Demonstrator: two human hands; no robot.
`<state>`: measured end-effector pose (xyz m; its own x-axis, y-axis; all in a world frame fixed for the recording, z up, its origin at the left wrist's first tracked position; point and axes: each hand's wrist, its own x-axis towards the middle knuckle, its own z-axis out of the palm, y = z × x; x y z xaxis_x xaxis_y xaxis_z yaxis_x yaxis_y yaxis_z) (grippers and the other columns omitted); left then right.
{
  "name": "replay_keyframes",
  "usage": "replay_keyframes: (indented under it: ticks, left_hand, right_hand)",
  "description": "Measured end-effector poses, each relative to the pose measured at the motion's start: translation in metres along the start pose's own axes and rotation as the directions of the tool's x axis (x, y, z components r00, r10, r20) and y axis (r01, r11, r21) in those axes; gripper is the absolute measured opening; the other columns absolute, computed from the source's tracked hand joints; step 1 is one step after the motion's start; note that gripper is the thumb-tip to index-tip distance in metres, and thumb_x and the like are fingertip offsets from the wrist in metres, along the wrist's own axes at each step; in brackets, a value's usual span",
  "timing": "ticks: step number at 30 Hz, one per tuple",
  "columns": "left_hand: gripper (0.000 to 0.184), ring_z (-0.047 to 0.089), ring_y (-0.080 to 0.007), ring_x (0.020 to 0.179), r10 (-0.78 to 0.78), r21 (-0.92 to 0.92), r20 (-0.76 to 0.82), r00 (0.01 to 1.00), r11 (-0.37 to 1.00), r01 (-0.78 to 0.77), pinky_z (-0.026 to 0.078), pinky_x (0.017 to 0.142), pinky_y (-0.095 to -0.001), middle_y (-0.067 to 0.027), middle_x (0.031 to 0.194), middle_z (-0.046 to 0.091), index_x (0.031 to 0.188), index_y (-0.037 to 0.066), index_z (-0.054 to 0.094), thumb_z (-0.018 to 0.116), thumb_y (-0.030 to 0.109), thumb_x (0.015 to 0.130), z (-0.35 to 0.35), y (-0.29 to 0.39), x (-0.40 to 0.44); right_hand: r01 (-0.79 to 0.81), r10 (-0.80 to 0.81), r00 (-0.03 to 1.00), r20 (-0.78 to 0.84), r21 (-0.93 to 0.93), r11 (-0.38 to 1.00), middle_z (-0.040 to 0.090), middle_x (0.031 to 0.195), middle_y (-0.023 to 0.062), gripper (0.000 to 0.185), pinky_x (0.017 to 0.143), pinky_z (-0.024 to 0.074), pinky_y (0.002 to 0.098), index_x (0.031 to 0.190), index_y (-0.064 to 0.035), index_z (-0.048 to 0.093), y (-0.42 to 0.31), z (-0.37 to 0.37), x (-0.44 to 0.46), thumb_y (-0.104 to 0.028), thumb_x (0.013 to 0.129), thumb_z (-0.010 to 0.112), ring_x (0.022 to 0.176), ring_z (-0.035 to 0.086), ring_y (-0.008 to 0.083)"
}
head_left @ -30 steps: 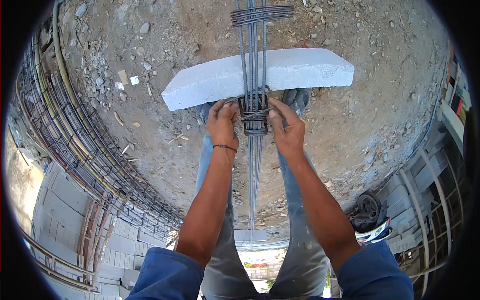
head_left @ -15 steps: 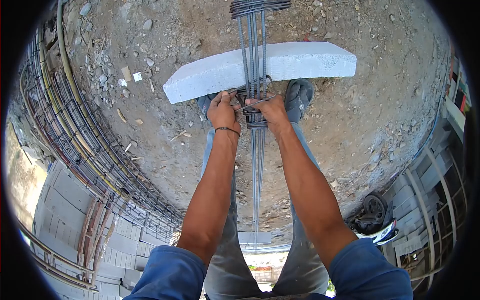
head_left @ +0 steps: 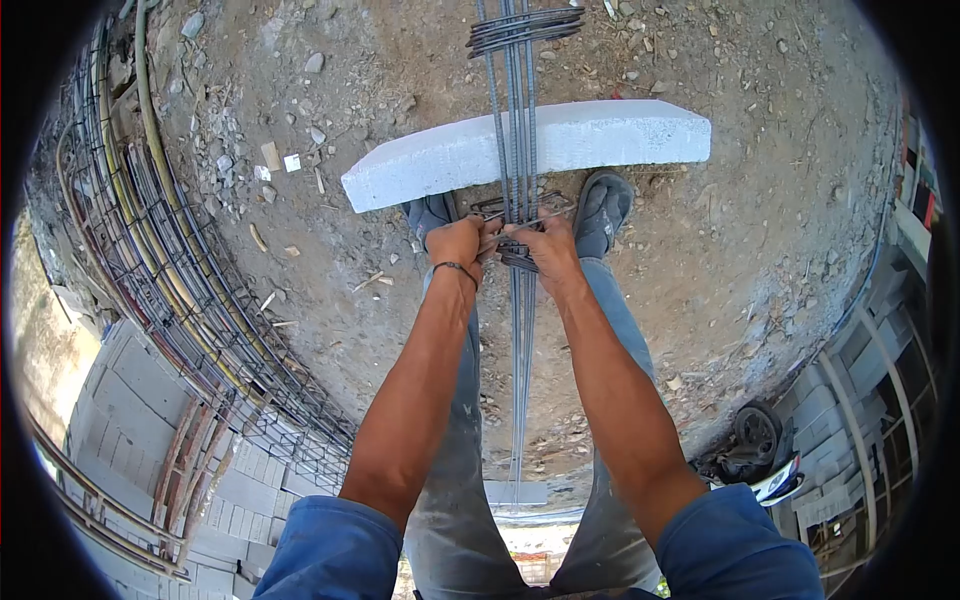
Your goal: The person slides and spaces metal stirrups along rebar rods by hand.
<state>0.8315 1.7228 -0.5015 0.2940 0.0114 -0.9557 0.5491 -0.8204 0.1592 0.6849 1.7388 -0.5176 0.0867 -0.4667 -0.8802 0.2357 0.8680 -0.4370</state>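
Long steel bars [head_left: 518, 150] run lengthwise between my legs and across a pale block [head_left: 600, 138]. Just below the block, my left hand [head_left: 458, 243] is closed on a metal stirrup at the left side of the bars. On the right side, my right hand [head_left: 548, 248] has its fingers closed on the same thin metal piece, which slants across the bars. Several stirrups [head_left: 517, 258] are bunched round the bars by my fingers and partly hidden. Farther up, another stack of stirrups [head_left: 525, 32] surrounds the bars.
My shoes [head_left: 603, 212] stand on either side of the bars on stony ground. Rebar cages [head_left: 185, 270] lie along the left. Grey blocks [head_left: 225, 500] are stacked at the lower left. A motorcycle [head_left: 755, 445] stands at the lower right.
My left hand has turned and come closer to the bars. My right hand has moved in over the bars and slightly down. The thin metal piece now tilts differently between them.
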Motion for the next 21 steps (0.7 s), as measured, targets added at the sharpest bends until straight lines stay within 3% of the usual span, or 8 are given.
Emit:
replay_keyframes:
  ticks: [3, 9, 11, 12, 14, 18, 19, 21]
  left_hand:
    - [0.015, 0.070, -0.0202, 0.056, 0.068, 0.135, -0.034, 0.997, 0.989, -0.063, 0.063, 0.054, -0.0316, -0.0202, 0.085, 0.074, 0.099, -0.011, 0.064, 0.061, 0.003, 0.093, 0.008, -0.001, 0.002]
    - [0.017, 0.067, -0.0175, 0.052, 0.331, 0.268, -0.038, 0.943, 0.912, -0.309, 0.057, 0.047, -0.0282, -0.0153, 0.076, 0.071, 0.093, -0.008, 0.065, 0.063, 0.008, 0.094, 0.023, -0.007, -0.010]
    - [0.021, 0.067, -0.0176, 0.051, 0.361, 0.318, -0.031, 0.932, 0.888, -0.333, 0.054, 0.045, -0.0289, -0.0141, 0.073, 0.070, 0.091, -0.009, 0.065, 0.065, 0.012, 0.094, 0.025, -0.010, -0.016]
    - [0.025, 0.066, -0.0177, 0.050, 0.393, 0.367, -0.023, 0.919, 0.859, -0.358, 0.052, 0.043, -0.0295, -0.0130, 0.070, 0.070, 0.088, -0.009, 0.066, 0.066, 0.015, 0.094, 0.025, -0.014, -0.020]
    - [0.026, 0.065, -0.0157, 0.053, 0.407, 0.304, -0.033, 0.913, 0.874, -0.379, 0.052, 0.047, -0.0294, -0.0113, 0.073, 0.069, 0.091, -0.008, 0.067, 0.065, 0.017, 0.096, 0.017, -0.019, -0.026]
    - [0.024, 0.062, -0.0103, 0.068, 0.553, 0.151, -0.194, 0.811, 0.833, -0.532, 0.054, 0.064, -0.0286, -0.0073, 0.086, 0.069, 0.098, -0.005, 0.068, 0.063, 0.018, 0.098, -0.009, -0.044, -0.002]
    - [0.028, 0.061, -0.0086, 0.091, 0.441, 0.114, -0.132, 0.888, 0.897, -0.428, 0.051, 0.077, -0.0283, -0.0072, 0.104, 0.069, 0.114, -0.005, 0.067, 0.063, 0.019, 0.099, -0.020, -0.050, 0.007]
    - [0.034, 0.059, -0.0097, 0.096, 0.330, 0.039, -0.088, 0.940, 0.944, -0.328, 0.049, 0.079, -0.0286, -0.0072, 0.111, 0.067, 0.123, -0.004, 0.064, 0.062, 0.022, 0.100, -0.026, -0.052, 0.018]
  right_hand:
    - [-0.021, 0.021, 1.000, 0.008, -0.053, 0.998, 0.071, 0.089, 0.0083, 0.023, 0.070, 0.0538, 0.0302, 0.105, 0.0049, 0.069, 0.007, -0.003, 0.016, 0.000, 0.083, 0.074, 0.077, 0.066, 0.0127]
    - [0.048, -0.049, 0.998, -0.043, -0.025, 0.999, 0.070, 0.110, 0.0172, 0.041, 0.082, 0.0547, 0.0315, 0.122, 0.0096, 0.061, 0.020, -0.012, -0.007, 0.000, 0.083, 0.070, 0.094, 0.069, 0.0202]
    - [0.199, -0.141, 0.883, -0.448, 0.084, 0.976, 0.069, 0.115, 0.0175, 0.048, 0.089, 0.0520, 0.0364, 0.131, 0.0085, 0.055, 0.042, -0.022, -0.014, 0.002, 0.085, 0.066, 0.105, 0.066, 0.0209]
    - [0.196, -0.140, 0.881, -0.451, 0.081, 0.977, 0.069, 0.115, 0.0175, 0.048, 0.089, 0.0520, 0.0364, 0.131, 0.0085, 0.055, 0.050, -0.035, -0.017, 0.002, 0.085, 0.066, 0.105, 0.066, 0.0209]
    - [-0.080, 0.037, 0.829, -0.558, -0.053, 0.995, 0.064, 0.130, 0.0256, 0.053, 0.102, 0.0475, 0.0398, 0.137, 0.0103, 0.048, 0.054, -0.063, -0.027, 0.000, 0.088, 0.063, 0.117, 0.064, 0.0306]
    - [-0.125, 0.070, 0.864, -0.498, -0.078, 0.989, 0.064, 0.129, 0.0236, 0.051, 0.098, 0.0489, 0.0389, 0.138, 0.0078, 0.049, 0.055, -0.075, -0.042, -0.006, 0.091, 0.064, 0.116, 0.065, 0.0301]
    - [-0.184, 0.143, 0.883, -0.447, -0.051, 0.982, 0.064, 0.128, 0.0215, 0.052, 0.096, 0.0489, 0.0385, 0.140, 0.0061, 0.048, 0.049, -0.071, -0.043, -0.011, 0.094, 0.065, 0.116, 0.063, 0.0283]
    - [-0.252, 0.223, 0.892, -0.393, -0.021, 0.968, 0.064, 0.127, 0.0193, 0.054, 0.094, 0.0489, 0.0382, 0.142, 0.0043, 0.047, 0.039, -0.056, -0.041, -0.017, 0.096, 0.066, 0.115, 0.062, 0.0265]
